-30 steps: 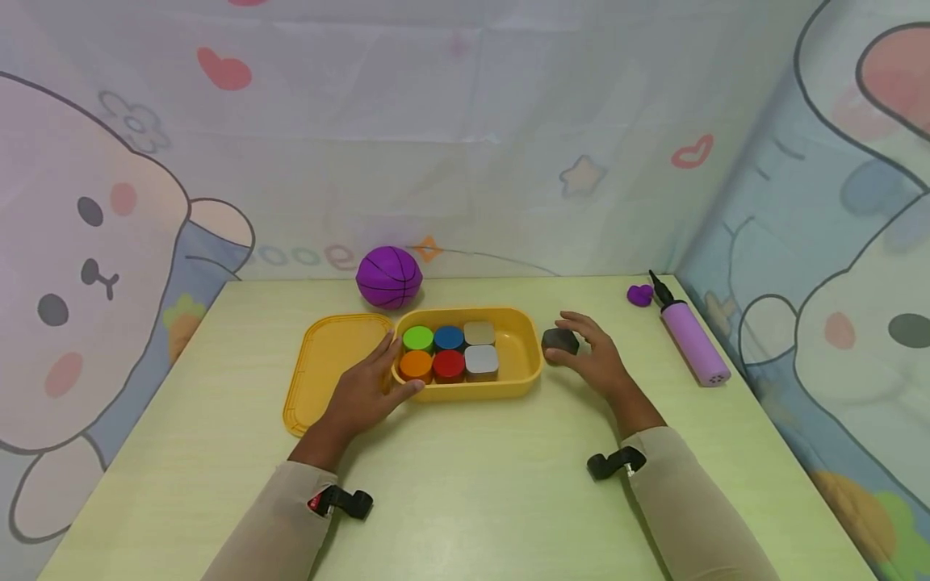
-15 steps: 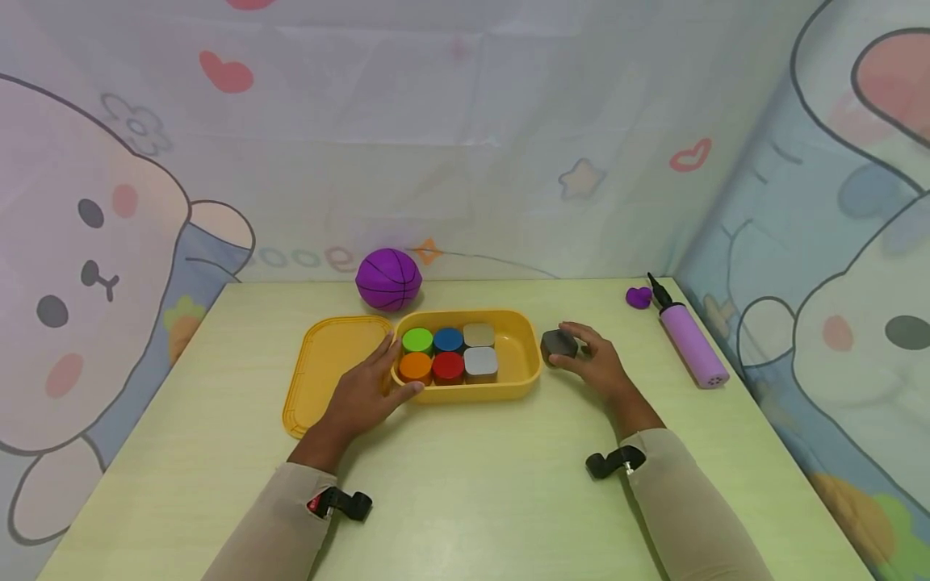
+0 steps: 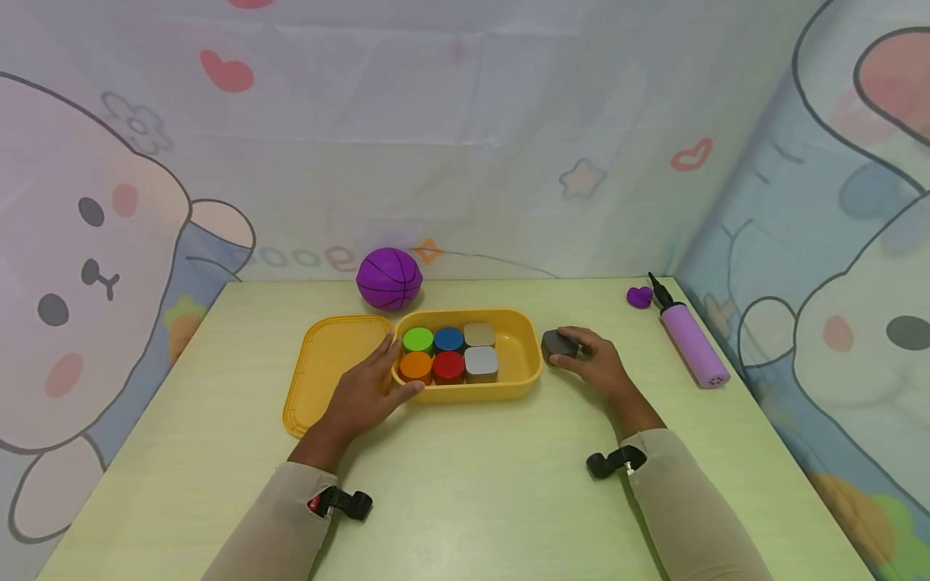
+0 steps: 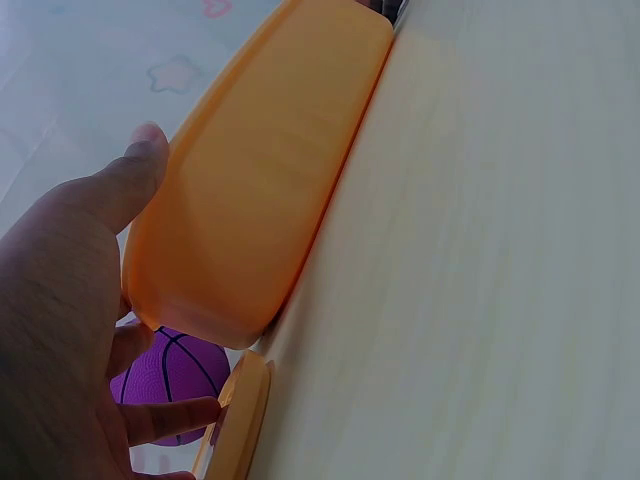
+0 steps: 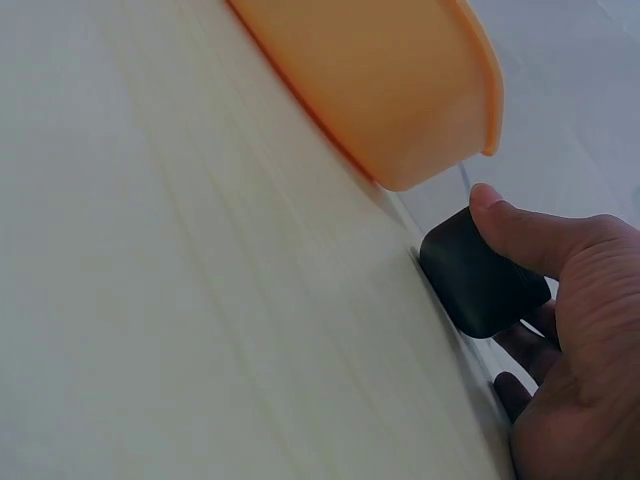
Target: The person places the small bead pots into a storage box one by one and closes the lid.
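Note:
On the table, a yellow plastic container (image 3: 519, 355) holds several small blocks at its left and middle: a green block (image 3: 417, 339), a blue block (image 3: 449, 338), a beige block (image 3: 479, 333), an orange block (image 3: 416, 365), a red block (image 3: 449, 366) and a grey block (image 3: 482, 363). My left hand (image 3: 366, 393) rests against the container's left end, fingers extended and thumb at the front rim. To the right of the container, my right hand (image 3: 599, 365) pinches a black block (image 3: 558, 345) between thumb and fingers. The right wrist view shows this black block (image 5: 475, 280) low, at the tabletop.
A yellow lid (image 3: 330, 363) lies left of the container, partly behind my left hand. Behind them sits a purple ball (image 3: 389, 278) with basketball lines. At the back right lie a purple heart-shaped item (image 3: 639, 296) and a lilac hand pump (image 3: 693, 343).
My right fingers have come down and closed around the black block, which stays in about the same place. The left hand and container have not visibly moved.

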### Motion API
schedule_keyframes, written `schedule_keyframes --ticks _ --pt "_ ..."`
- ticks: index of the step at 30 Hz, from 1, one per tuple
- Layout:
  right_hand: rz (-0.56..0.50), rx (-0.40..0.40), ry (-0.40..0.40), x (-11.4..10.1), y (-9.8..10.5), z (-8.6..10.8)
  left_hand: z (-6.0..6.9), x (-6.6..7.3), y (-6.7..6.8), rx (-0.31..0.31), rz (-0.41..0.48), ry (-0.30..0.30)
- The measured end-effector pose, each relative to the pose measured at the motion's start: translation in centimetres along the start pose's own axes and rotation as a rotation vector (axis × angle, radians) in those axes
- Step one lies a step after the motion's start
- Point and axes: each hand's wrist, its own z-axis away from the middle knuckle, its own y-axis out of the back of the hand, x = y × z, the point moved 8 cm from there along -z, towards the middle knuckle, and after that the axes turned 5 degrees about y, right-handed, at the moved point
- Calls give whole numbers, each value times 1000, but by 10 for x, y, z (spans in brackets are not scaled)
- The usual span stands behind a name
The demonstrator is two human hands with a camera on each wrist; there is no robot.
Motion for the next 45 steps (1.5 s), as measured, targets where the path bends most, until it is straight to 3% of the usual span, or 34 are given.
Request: schedule_keyframes --ticks 17,28,37,45 --pt "3 78 6 -3 5 3 0 -1 1 2 0 -1" --pt "24 237 125 -18 17 7 0 -1 0 0 3 1" --pt "-41 306 172 -21 19 9 2 -2 -2 -1 9 0" --pt "-115 387 274 -37 24 6 0 -2 0 12 13 0"
